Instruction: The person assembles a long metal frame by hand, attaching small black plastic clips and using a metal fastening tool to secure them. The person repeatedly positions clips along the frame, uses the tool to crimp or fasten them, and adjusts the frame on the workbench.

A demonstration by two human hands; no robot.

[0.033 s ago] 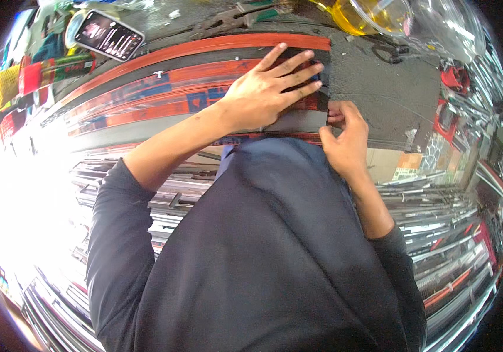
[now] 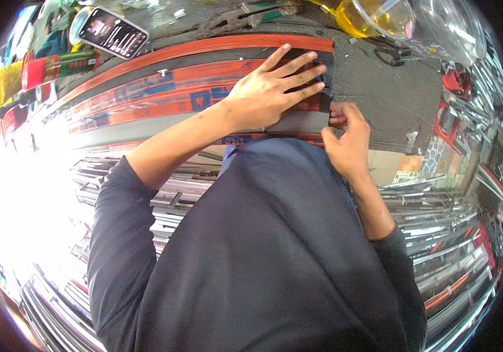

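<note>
**Resting a spread left hand (image 2: 278,82) on the strips (image 2: 137,91)**

Far left on my feed, glare washes out the edge. Beside it I pick out a red and green can (image 2: 61,68) lying on its side, then a phone (image 2: 114,33) with its screen lit, just behind the strips.

The strips, long, red and grey with blue patches, lie side by side across the table (image 2: 375,88), running from the glare to the middle of my view, close in front of the body. A small white bit (image 2: 163,73) sits on them. Behind, I see pliers (image 2: 242,19) with green on the handles.

My left hand lies palm down near the strips' right end, fingers fanned wide. My right hand (image 2: 348,138) is at that end, by the grey strip nearest the body, thumb and curled fingers a narrow gap apart; I cannot tell whether it pinches anything.

Further right stand a cup (image 2: 375,20) of yellow liquid and, touching or just beside it, a clear cup (image 2: 448,32). At the lower right I have a heap of metal bars (image 2: 439,234).
</note>
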